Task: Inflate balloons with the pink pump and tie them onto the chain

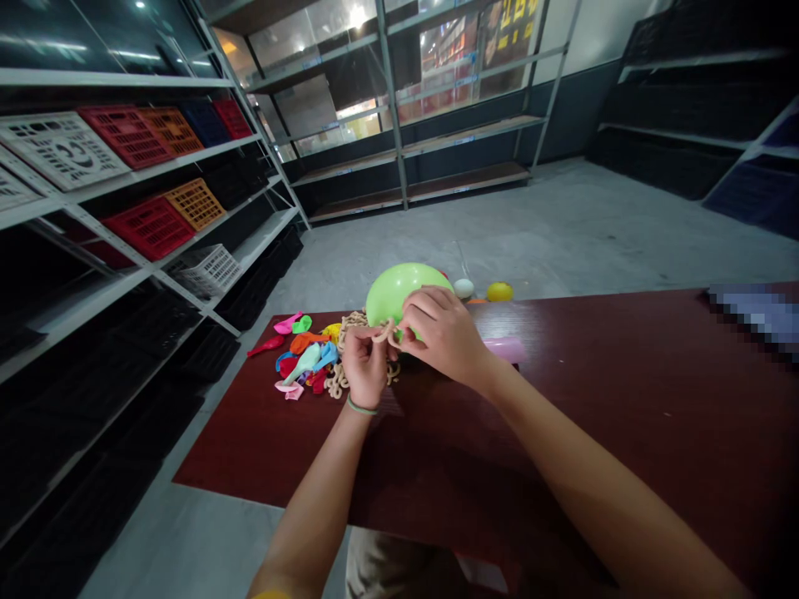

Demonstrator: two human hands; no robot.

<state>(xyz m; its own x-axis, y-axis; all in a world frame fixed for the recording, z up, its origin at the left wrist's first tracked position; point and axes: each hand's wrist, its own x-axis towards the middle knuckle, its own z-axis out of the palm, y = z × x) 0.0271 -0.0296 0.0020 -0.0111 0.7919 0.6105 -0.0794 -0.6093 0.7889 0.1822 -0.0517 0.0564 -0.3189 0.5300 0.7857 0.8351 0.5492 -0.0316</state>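
Observation:
An inflated green balloon point(405, 284) stands just behind my hands at the table's far edge. In front of it, a beige curly clip point(385, 332) lies between my fingertips. My left hand point(365, 359) is closed, its thumb and fingers pinching the clip's left end. My right hand point(444, 331) is closed in a pinch at the balloon's neck, touching the clip's right end; the fingers partly hide the contact. A pile of similar beige curly clips point(337, 381) lies beside and behind my left hand. Several flat, colourful balloons point(307, 359) are heaped left of it.
The dark red table point(593, 399) carries a pink cylindrical object point(505, 349) behind my right wrist. A white balloon point(463, 289) and a yellow balloon point(500, 291) show beyond the far edge. Shelves with plastic crates point(150, 233) stand left. A blurred item point(761, 312) lies right.

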